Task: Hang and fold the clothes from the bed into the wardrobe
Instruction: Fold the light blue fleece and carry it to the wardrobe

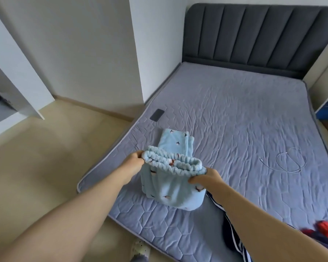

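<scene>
Light blue fleece pants point(173, 183) with small printed figures hang doubled over the grey quilted bed point(235, 120), their legs lying flat on the mattress behind. My left hand point(133, 160) pinches the left end of the elastic waistband. My right hand point(205, 177) grips the waistband's right end. Both hands hold the waistband raised above the mattress. Dark navy clothing with white stripes point(233, 235) lies under my right forearm, and a red and blue garment point(324, 231) sits at the lower right edge.
A dark phone point(157, 114) lies near the bed's left edge. A white cable point(290, 160) is coiled on the right of the mattress. White wardrobe panels point(17, 69) stand open at left. A padded dark headboard point(254, 38) is at the back. Beige floor lies left.
</scene>
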`<act>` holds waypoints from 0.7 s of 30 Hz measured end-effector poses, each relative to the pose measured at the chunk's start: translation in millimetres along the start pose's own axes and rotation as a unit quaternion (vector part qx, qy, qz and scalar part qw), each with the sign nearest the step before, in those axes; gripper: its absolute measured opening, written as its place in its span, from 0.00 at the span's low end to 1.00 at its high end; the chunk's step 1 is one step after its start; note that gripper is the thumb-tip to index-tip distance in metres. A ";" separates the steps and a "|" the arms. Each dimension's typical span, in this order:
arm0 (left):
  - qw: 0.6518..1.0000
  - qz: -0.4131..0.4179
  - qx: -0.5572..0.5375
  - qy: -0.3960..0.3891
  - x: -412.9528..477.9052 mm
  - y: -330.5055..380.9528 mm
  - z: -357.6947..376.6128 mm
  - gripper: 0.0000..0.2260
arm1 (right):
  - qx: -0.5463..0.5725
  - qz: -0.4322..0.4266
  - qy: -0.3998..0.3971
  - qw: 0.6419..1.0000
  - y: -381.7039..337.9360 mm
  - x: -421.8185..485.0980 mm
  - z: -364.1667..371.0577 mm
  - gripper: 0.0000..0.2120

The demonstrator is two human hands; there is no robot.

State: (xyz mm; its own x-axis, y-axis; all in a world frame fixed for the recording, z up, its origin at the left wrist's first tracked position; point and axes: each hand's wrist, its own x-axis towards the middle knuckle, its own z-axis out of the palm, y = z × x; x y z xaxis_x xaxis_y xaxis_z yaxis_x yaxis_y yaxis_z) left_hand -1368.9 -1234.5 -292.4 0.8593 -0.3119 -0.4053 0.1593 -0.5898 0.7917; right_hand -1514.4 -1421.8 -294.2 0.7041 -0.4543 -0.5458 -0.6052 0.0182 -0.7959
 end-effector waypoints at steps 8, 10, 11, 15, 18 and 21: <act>0.997 -0.069 -0.035 -0.023 108.2 16.4 8.0 0.14 | -0.025 0.011 0.153 0.988 -19.7 100.2 21.3 0.15; 0.990 -0.114 -0.077 -0.039 143.0 29.5 9.2 0.12 | -0.001 0.018 0.183 0.983 -35.7 132.9 28.6 0.15; 0.986 -0.127 -0.101 -0.046 153.6 37.5 10.2 0.11 | 0.012 0.019 0.193 0.981 -44.3 143.6 30.0 0.14; 0.980 -0.075 -0.181 -0.044 227.5 75.8 11.8 0.10 | 0.038 0.005 0.276 0.960 -89.8 215.7 31.6 0.10; 0.986 0.038 -0.156 -0.046 283.3 90.2 18.6 0.15 | 0.097 -0.050 0.259 0.960 -113.3 259.1 28.2 0.22; 0.984 0.095 -0.048 -0.142 313.2 74.8 33.5 0.31 | 0.062 -0.048 0.213 0.974 -101.3 278.5 34.8 0.34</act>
State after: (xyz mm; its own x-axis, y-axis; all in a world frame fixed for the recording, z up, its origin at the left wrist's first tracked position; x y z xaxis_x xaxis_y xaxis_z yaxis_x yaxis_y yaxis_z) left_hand -1104.2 -1401.3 -375.4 0.7095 -0.6133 -0.3472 0.0666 -0.4322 0.8993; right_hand -1244.1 -1519.2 -374.7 0.5207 -0.7872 -0.3304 -0.4758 0.0537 -0.8779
